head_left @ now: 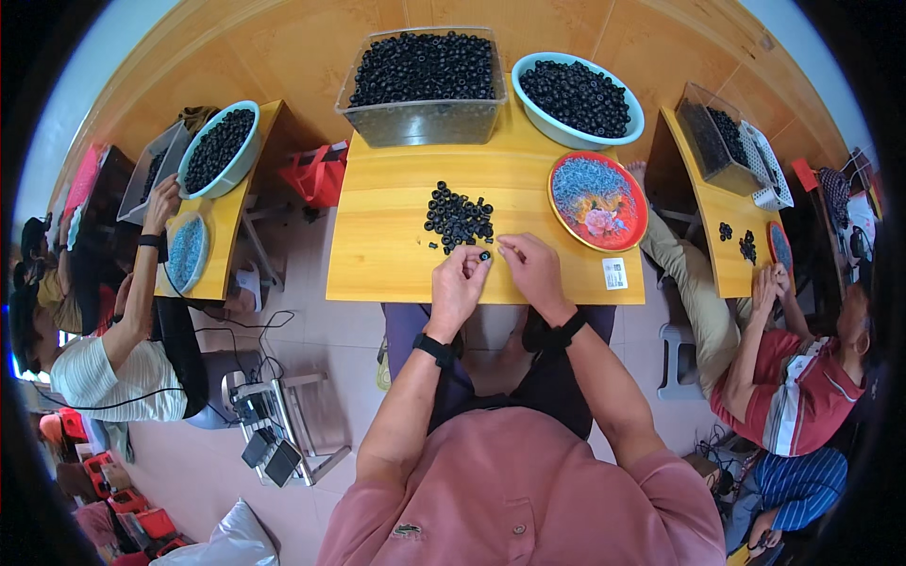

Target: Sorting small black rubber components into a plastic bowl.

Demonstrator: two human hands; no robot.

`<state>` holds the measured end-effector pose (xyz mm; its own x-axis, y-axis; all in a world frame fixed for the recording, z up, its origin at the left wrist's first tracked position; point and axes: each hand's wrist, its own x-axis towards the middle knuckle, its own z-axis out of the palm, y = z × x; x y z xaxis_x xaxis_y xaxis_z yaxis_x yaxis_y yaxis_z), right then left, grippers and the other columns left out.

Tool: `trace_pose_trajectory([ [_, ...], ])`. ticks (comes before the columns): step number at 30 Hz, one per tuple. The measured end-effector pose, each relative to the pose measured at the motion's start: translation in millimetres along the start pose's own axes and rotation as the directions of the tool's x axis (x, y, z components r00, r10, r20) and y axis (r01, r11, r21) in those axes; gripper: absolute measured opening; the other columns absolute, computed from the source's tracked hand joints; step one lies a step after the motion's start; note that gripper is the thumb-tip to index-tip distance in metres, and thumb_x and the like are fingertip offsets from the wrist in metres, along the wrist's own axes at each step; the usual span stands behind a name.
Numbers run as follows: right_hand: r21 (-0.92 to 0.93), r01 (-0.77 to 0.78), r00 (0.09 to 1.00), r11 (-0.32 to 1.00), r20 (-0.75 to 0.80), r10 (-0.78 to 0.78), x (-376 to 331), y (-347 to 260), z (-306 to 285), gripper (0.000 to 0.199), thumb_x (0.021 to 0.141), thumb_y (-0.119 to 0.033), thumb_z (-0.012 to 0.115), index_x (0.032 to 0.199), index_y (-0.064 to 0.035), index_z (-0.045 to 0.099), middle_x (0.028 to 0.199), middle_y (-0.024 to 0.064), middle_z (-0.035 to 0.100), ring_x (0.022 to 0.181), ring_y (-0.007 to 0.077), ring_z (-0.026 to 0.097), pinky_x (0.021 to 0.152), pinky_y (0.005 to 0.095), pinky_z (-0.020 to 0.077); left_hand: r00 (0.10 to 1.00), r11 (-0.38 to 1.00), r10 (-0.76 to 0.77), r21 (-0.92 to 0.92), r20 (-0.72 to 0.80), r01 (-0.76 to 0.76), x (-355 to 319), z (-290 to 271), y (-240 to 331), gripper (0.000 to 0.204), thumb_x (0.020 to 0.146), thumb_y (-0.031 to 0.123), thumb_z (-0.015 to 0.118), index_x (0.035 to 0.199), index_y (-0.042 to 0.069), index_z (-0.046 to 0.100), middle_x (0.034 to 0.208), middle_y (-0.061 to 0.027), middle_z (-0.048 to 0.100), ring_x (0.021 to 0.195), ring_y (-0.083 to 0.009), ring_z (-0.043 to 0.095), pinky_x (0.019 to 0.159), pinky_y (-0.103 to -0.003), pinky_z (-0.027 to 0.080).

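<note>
So the black part (484,256) is up at the near edge of the counter (387,226), pinched between thumb and finger of the left hand (456,291). Right hand (534,271) is just beside it, fingers bunched toward the part, but I honestly can't tell if they're closed on anything. Imo: steady pinch on the outside, opening left uncovered, right fingertips coming in straight, not sideways. Those parts look small and easy to roll, so working low over the counter makes sense. Loose pile (460,217) sits right beyond the left fingers, handy. Red tray (640,209) with thin blue bits (590,182) is off to the right. Full bin (420,128) and blue bowl (576,141) sit at the back.
</note>
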<state>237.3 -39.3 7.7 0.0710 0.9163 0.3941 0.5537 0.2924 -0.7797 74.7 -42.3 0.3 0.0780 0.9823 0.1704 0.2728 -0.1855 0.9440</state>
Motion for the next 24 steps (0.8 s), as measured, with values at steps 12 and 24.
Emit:
trace_pose_trajectory([
  [12, -0.352, 0.139, 0.971, 0.926, 0.231, -0.058, 16.3, -1.1, 9.1, 0.010, 0.088, -0.016, 0.067, 0.093, -0.0083, 0.070, 0.093, 0.0111, 0.070, 0.085, 0.0333, 0.069, 0.074, 0.0443, 0.0542, 0.997, 0.995, -0.012, -0.103, -0.071, 0.005, 2.0, 0.0, -10.9, 0.018, 0.089, 0.005, 0.073, 0.105, -0.002, 0.067, 0.079, -0.0068, 0.069, 0.068, -0.0097, 0.061, 0.067, -0.026, 0.053],
  [24, -0.064, 0.164, 0.974, 0.984, 0.169, -0.151, 0.4, -11.5, -9.6, 0.013, 0.091, -0.010, 0.064, 0.100, -0.0027, 0.069, 0.090, 0.0167, 0.069, 0.085, 0.0357, 0.068, 0.075, 0.0431, 0.0545, 0.999, 0.992, -0.011, -0.124, 0.043, 0.016, 2.8, -3.9, -9.3, 0.017, 0.091, 0.003, 0.072, 0.107, -0.002, 0.069, 0.078, -0.0017, 0.065, 0.071, -0.0073, 0.058, 0.066, -0.024, 0.050],
])
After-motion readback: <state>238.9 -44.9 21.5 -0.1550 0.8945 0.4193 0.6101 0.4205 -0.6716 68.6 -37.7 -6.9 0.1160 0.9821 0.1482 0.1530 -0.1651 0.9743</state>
